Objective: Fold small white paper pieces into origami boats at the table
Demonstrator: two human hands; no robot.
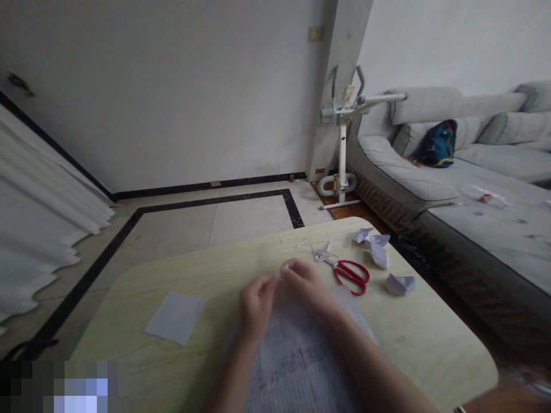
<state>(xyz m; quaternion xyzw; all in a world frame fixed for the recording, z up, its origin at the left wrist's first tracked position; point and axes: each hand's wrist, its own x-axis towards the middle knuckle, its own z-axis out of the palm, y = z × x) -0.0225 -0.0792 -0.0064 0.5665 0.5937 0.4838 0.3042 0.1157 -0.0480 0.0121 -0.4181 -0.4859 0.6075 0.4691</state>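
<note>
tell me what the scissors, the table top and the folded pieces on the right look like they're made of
Scissors: handles probably red plastic or coated metal, smooth and evenly coloured; blades likely metal, greyish.
Table top: maybe laminate or wood; pale yellow with faint grain-like streaks, fairly smooth.
Folded pieces: likely paper, matt white, with crisp creases and thin edges.

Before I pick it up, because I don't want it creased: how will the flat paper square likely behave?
The square looks like thin paper, so it should be light and may bend if lifted by one corner. It lies flat on the table, so rolling or tipping seems unlikely. Nothing rests on it, so a sideways push would probably slide it.
</note>
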